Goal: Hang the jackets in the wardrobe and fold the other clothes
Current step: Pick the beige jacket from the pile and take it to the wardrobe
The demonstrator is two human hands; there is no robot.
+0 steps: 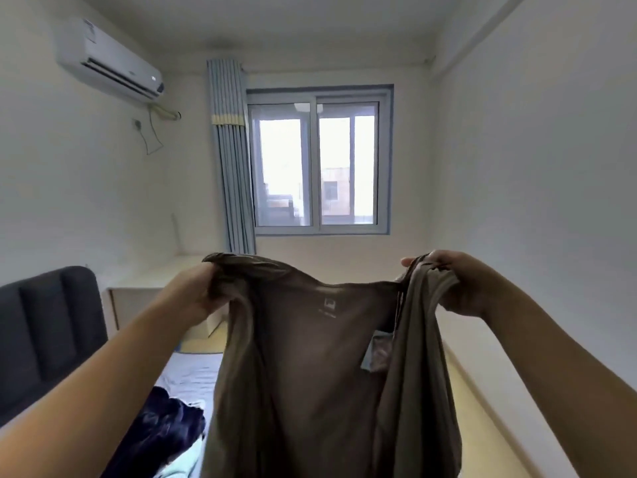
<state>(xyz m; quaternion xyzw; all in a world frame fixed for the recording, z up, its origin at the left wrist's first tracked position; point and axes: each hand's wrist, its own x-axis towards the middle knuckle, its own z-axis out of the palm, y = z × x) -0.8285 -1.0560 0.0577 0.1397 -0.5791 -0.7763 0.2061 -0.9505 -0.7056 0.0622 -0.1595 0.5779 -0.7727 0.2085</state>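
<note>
A thin brown top (pixel 310 367) hangs in the air in front of me, spread between both hands, its inside neck print and a side label showing. My left hand (pixel 196 294) grips its left shoulder, bunching the cloth. My right hand (pixel 448 281) grips the right shoulder, where the fabric folds over in a loose strip. The hem runs out of view at the bottom. Below left, on the bed, lie a dark navy garment (pixel 162 426) and a pale mint one (pixel 182 464).
The bed (pixel 193 374) with a light sheet and a dark padded headboard (pixel 44 326) is at lower left. A pale wooden bedside unit (pixel 134 305) stands beyond it. A window (pixel 317 163) with a blue curtain (pixel 231 160) faces me. White wall to the right.
</note>
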